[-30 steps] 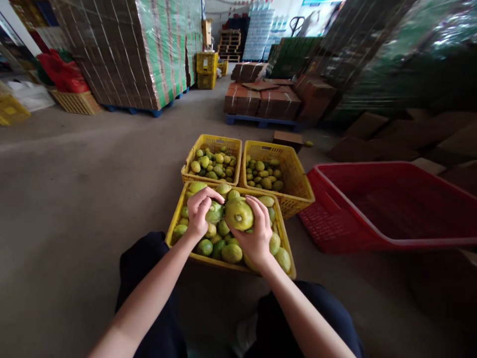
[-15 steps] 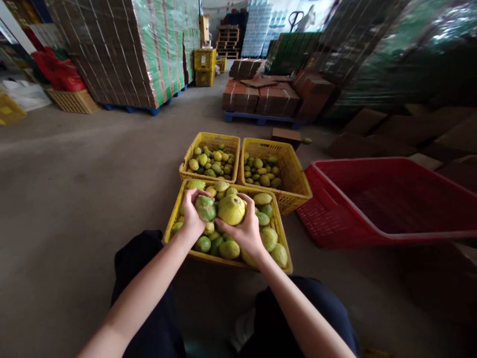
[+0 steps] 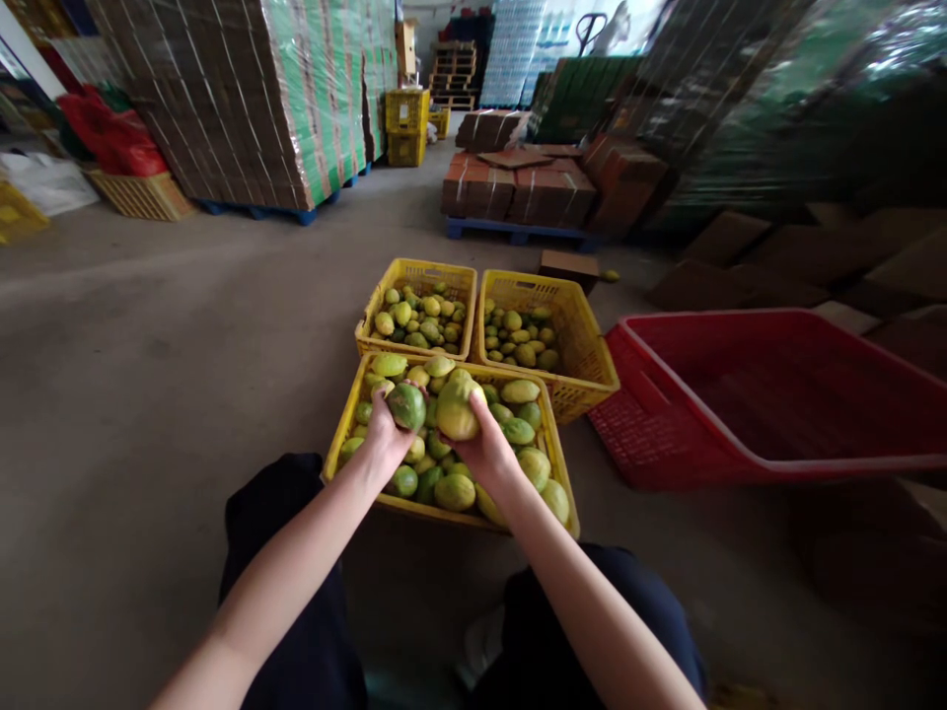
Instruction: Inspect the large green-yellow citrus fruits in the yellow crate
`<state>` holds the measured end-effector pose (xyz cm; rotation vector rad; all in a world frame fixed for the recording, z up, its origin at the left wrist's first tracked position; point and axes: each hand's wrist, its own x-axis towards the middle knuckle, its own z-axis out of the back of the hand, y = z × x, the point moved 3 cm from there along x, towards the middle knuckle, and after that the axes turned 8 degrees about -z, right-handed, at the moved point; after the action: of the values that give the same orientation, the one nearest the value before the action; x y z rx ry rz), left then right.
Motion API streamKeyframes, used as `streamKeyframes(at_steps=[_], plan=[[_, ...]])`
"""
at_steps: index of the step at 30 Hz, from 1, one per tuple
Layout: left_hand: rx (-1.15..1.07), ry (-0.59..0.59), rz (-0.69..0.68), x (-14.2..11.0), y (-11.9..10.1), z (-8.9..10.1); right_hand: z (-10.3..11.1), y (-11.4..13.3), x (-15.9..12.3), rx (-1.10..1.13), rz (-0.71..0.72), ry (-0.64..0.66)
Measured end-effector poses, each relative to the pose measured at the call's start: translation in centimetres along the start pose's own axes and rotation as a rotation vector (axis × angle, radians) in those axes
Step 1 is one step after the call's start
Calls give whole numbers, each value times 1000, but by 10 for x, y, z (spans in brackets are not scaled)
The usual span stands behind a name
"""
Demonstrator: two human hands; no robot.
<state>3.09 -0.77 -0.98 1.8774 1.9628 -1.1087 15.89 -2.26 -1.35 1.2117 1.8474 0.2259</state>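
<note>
My left hand (image 3: 385,429) is wrapped around a round green fruit (image 3: 406,405) that looks like a lemon or similar citrus. In my right hand (image 3: 484,434) is a larger, lumpy yellow-green fruit (image 3: 457,406) of the same look, its thumb along the right side. The two fruits are held side by side with a small gap, above a full yellow crate (image 3: 562,473). Many green and yellow fruits (image 3: 455,492) lie in that crate, those under my hands partly hidden.
Behind stand two more yellow crates, the left one (image 3: 359,330) and the right one (image 3: 592,365), both with smaller fruits. A big red crate (image 3: 643,414) is at the right. Flattened cartons lie on a blue pallet (image 3: 518,235); wrapped stacks (image 3: 222,99) rise behind.
The yellow-green fruit has turned in my right hand, so its dark end no longer faces me. The green fruit has turned too, and the two fruits are slightly farther apart.
</note>
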Motion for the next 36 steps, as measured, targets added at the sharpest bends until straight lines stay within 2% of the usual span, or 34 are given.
streamKeyframes(at_steps=[6, 11, 13, 18, 22, 25, 29, 33, 36], plan=[[19, -62, -30, -1, -2, 1, 4, 1, 2, 155, -138, -84], [-15, -29, 80, -5, 1, -2, 9, 4, 3, 147, -122, -138], [28, -25, 70, -5, 1, -2, 10, 6, 2, 132, -126, -138], [124, -44, -67, 0, -2, 4, 15, 2, 8, 106, -198, -164], [131, -29, 3, 2, -1, 5, 20, -2, 16, 110, -143, -193], [193, -17, 52, 1, 2, 5, 19, -2, 18, 68, -100, -180], [259, -57, 7, 2, 3, 8, 14, -2, 11, 80, -157, -156], [218, 8, -29, 6, 2, 6, 10, 0, 4, 115, -170, -97], [243, 7, 43, 6, 4, 7, 11, 0, 5, 116, -179, -51]])
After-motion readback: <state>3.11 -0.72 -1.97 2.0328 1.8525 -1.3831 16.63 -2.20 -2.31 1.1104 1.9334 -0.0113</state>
